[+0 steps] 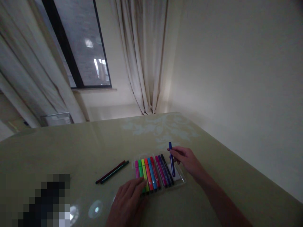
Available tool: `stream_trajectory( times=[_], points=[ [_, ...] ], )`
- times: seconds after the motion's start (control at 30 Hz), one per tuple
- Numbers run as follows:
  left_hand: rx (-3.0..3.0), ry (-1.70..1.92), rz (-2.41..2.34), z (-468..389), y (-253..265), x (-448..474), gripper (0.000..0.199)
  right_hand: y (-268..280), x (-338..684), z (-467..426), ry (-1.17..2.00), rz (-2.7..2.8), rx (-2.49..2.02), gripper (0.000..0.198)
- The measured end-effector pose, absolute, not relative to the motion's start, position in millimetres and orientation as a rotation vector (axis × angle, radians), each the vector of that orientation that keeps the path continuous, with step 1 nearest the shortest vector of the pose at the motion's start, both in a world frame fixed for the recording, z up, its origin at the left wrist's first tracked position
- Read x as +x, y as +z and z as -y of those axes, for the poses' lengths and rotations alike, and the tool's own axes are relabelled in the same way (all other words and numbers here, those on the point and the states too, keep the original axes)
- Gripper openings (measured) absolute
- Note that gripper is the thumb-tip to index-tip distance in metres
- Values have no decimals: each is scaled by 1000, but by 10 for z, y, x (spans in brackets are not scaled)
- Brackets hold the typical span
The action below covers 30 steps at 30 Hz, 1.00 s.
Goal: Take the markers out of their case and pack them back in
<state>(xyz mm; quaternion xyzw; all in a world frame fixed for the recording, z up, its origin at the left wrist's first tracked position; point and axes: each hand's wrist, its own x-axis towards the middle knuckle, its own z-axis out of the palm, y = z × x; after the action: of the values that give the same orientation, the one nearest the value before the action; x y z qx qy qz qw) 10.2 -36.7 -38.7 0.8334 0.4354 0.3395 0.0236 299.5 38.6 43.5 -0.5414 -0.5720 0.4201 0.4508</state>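
Note:
A clear plastic marker case [184, 180] lies on the table, holding a row of coloured markers. Among them are a green one [140, 168], an orange one [149, 175], a red one [155, 171] and a black one [167, 168]. My right hand [186, 158] pinches a blue marker [171, 159], tilted nearly upright above the right end of the case, where a white slip [176, 175] shows. At the case's near left corner, my left hand [129, 197] grips the edge, its fingertips over the green and yellow markers. That hand hides the case's corner.
Left of the case, a dark red marker [110, 172] and a dark green marker [115, 172] lie side by side on the table [71, 151]. A wall [236, 78] runs along the table's right edge. Curtains [142, 47] and a window [85, 37] stand behind.

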Motion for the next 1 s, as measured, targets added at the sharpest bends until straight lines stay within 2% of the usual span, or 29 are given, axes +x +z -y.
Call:
stream_trajectory(
  times=[0.17, 0.3, 0.43, 0.67, 0.73, 0.9, 1.0],
  points=[
    [2761, 932, -1371, 328, -467, 58, 30, 260, 3099, -429, 1034, 1600, -1550, 22],
    [2771, 902, -1393, 330, -480, 53, 31, 185, 3023, -423, 871, 1640, -1641, 18],
    [2775, 921, -1380, 329, -491, 64, 31, 196, 3006, -416, 748, 1753, -1709, 3],
    [2747, 960, -1383, 330, -467, 68, 29, 209, 2982, -399, 670, 1840, -1718, 5],
    [2757, 949, -1381, 330, -456, 61, 29, 200, 2933, -391, 614, 1886, -1645, 13],
    [2821, 834, -1359, 331, -406, 46, 32, 154, 2832, -371, 456, 2103, -1501, 53],
    [2816, 842, -1387, 336, -408, 54, 32, 159, 2830, -366, 493, 2148, -1524, 55]
  ],
)
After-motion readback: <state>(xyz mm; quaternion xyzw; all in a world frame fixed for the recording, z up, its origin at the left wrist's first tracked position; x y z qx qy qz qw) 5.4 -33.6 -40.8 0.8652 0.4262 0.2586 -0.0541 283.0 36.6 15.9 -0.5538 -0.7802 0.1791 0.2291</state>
